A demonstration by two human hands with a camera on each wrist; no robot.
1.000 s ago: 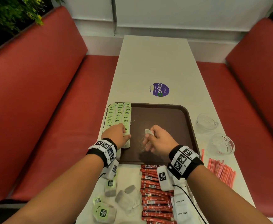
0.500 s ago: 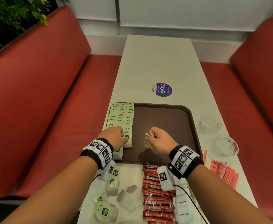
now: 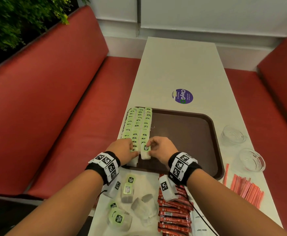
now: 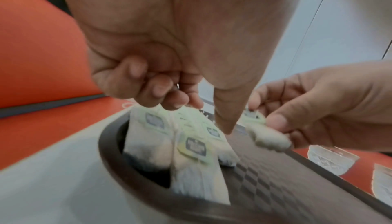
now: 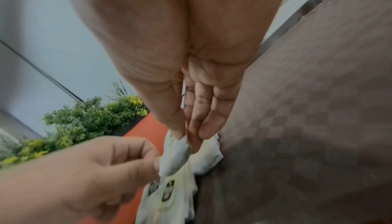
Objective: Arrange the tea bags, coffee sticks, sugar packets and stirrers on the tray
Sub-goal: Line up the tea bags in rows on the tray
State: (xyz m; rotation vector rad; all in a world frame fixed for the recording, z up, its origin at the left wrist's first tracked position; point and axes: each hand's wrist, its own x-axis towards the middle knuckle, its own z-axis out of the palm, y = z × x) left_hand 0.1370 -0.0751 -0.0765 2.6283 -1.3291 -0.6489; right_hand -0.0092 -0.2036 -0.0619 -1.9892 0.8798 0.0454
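Observation:
Three rows of green-tagged tea bags (image 3: 139, 123) fill the left side of the brown tray (image 3: 182, 133). My right hand (image 3: 150, 148) pinches one tea bag (image 3: 145, 151) at the near end of the third row, thumb and fingertips closed on it (image 5: 174, 158). My left hand (image 3: 129, 149) lies on the near ends of the first two rows, fingers bent, their tips on the bags (image 4: 152, 127), thumb pointing down beside the held tea bag (image 4: 267, 138). Loose tea bags (image 3: 129, 189), red coffee sticks (image 3: 173, 217), white sugar packets (image 3: 199, 225) and pink stirrers (image 3: 246, 189) lie on the table near me.
Two glass bowls (image 3: 233, 135) (image 3: 251, 160) stand right of the tray. A purple sticker (image 3: 182, 96) sits on the white table beyond it. Red benches (image 3: 54, 108) flank the table, with plants at the upper left.
My right hand has carried its tea bag left from the tray's middle to the near end of the third row. The left hand stays on the rows.

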